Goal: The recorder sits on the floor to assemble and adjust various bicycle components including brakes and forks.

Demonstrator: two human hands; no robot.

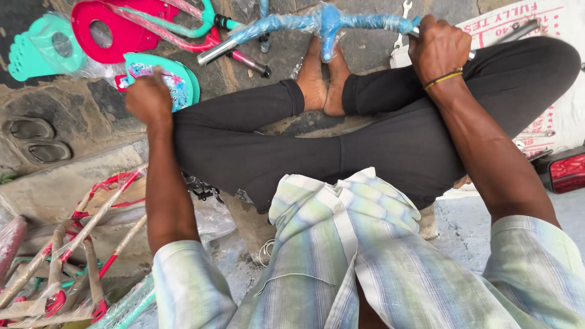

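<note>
I sit with my legs crossed on a stone floor. My right hand [437, 47] grips the right end of a blue handlebar [304, 23] wrapped in clear plastic, which lies across in front of my bare feet [323, 76]. My left hand [148, 97] reaches out over my left knee, fingers curled over a teal and pink printed plate [177, 79] on the floor. Whether it grips the plate is hidden by the back of the hand.
Pink and teal plastic covers [109, 27] and a teal wheel piece [42, 52] lie at the far left. Wrapped red and teal frame tubes [79, 244] are piled at the lower left. A spanner [403, 12], a printed white sack [536, 24] and a red box [567, 170] lie right. Two sandals [36, 140] lie left.
</note>
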